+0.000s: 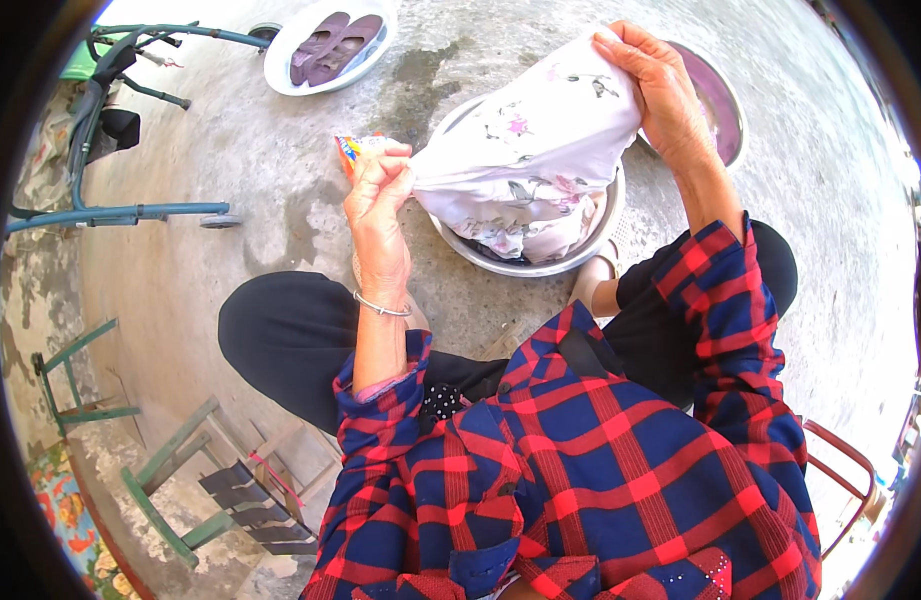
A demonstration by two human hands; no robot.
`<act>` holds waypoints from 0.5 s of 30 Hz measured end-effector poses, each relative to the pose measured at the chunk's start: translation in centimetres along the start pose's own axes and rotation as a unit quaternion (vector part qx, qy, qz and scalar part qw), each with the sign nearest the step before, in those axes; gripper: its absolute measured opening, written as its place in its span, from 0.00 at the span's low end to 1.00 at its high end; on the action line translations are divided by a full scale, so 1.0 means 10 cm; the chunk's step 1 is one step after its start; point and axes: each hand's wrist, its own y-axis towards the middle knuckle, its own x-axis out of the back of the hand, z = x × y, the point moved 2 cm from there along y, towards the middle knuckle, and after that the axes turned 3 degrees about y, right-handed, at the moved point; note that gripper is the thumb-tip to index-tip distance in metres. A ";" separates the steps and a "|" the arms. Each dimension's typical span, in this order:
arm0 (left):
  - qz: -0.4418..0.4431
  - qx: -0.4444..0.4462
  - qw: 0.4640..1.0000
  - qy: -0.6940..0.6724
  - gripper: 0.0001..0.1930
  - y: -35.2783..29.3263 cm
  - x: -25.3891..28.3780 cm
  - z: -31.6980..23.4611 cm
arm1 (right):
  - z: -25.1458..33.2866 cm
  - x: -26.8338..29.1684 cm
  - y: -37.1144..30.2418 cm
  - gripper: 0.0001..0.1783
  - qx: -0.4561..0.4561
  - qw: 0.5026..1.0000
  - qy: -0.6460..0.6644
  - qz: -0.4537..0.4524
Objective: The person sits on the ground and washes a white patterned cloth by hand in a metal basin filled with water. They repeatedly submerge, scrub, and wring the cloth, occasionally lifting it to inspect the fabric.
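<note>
A white cloth with pink and grey flower prints (540,140) is stretched between my two hands. My left hand (380,205) pinches its left edge, and my right hand (660,90) grips the upper right corner. The cloth's lower part hangs into a round metal basin (525,268) on the ground between my feet. More bunched fabric (555,240) lies in that basin, partly hidden under the raised cloth. Just behind my left hand is a small orange and blue packet (348,152).
A white basin (275,65) holding a pair of purple shoes (330,50) stands far left. Behind my right hand is another basin with a pinkish inside (720,105). A blue metal walker frame (130,213) stands left; green wooden frames (155,515) are at the near left.
</note>
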 end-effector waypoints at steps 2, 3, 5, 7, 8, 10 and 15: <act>0.061 -0.001 0.995 -0.075 0.07 0.01 -0.08 -0.12 | 0.02 0.04 0.03 0.08 -0.015 0.999 0.018 0.021; 0.073 0.021 0.993 -0.091 0.09 0.00 -0.10 -0.11 | 0.06 0.01 0.02 0.09 -0.043 0.998 0.043 0.021; 0.094 0.064 0.986 -0.122 0.11 -0.03 -0.17 -0.09 | 0.17 -0.12 0.00 0.12 -0.099 0.991 0.092 0.023; 0.090 0.097 0.985 -0.109 0.14 -0.07 -0.23 0.02 | 0.13 -0.16 0.03 0.11 -0.106 0.983 0.138 0.056; 0.088 0.114 0.984 -0.103 0.15 -0.09 -0.26 0.06 | 0.11 -0.20 0.04 0.11 -0.110 0.978 0.161 0.073; 0.137 0.139 0.974 -0.118 0.20 -0.15 -0.37 -0.06 | 0.17 -0.34 0.02 0.12 -0.119 0.975 0.175 0.074; 0.245 0.282 0.918 -0.130 0.26 -0.21 -0.28 0.08 | 0.18 -0.40 0.03 0.15 -0.107 0.968 0.170 0.151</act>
